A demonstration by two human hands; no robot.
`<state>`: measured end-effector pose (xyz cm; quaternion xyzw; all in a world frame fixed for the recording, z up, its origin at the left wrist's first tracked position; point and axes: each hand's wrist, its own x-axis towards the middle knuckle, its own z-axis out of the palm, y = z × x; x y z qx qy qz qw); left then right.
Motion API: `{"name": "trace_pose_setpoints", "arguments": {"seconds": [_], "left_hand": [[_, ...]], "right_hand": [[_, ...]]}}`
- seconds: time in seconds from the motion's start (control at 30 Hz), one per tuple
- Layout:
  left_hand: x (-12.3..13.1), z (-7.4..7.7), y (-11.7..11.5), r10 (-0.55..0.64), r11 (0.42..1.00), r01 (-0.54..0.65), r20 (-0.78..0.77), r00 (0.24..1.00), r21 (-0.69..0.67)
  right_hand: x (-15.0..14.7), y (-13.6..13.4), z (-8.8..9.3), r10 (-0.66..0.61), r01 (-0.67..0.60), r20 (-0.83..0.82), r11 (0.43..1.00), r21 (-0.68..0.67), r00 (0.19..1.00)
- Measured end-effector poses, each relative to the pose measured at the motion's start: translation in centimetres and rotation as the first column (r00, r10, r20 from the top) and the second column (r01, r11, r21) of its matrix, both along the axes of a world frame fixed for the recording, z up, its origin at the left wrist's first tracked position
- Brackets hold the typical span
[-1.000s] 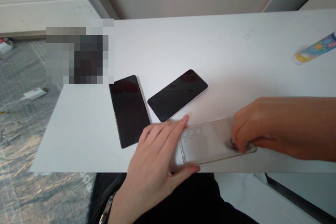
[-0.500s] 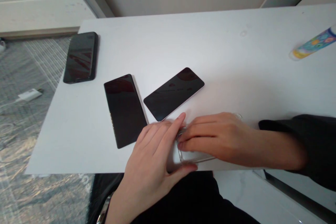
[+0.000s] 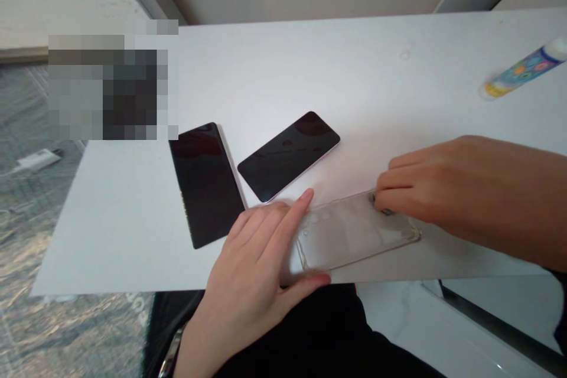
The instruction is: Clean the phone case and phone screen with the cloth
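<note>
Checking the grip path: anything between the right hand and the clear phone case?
Nothing visible. The right hand has its fingertips on the far edge of the clear phone case; the left hand holds its other end.

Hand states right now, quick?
Left hand: closed, holding the clear phone case at its left end.
Right hand: closed, fingertips gripping the case's upper edge.

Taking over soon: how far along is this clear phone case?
Done: nothing fitted yet; the black smartphone and pale-edged smartphone lie screen-up on the table. In hand: the left hand and right hand hold the clear phone case flat. Left: no phone shows inside it.
</note>
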<state>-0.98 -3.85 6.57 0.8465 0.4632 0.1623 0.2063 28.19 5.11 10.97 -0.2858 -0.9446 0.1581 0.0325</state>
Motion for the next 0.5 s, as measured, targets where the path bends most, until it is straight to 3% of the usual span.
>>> {"name": "trace_pose_setpoints", "arguments": {"seconds": [0.1,0.23,0.37,0.5], "left_hand": [[-0.1,-0.1,-0.1,0.027,1.000,-0.027,0.011,1.000,0.010],[-0.1,-0.1,-0.3,0.043,0.999,-0.043,0.004,0.999,0.012],[-0.1,-0.2,-0.1,0.029,0.999,-0.029,0.002,1.000,0.014],[-0.1,-0.2,0.1,0.023,1.000,-0.022,-0.008,1.000,0.021]], "right_hand": [[-2.0,0.4,0.6,0.225,-0.236,0.135,0.969,0.077,0.965],[-5.0,-0.6,-0.7,0.246,-0.240,-0.059,0.967,0.090,0.967],[-6.4,-1.5,-2.4,0.353,-0.389,-0.273,0.917,-0.089,0.895],[-5.6,-0.8,-1.7,0.313,-0.399,-0.267,0.829,-0.391,0.911]]}}
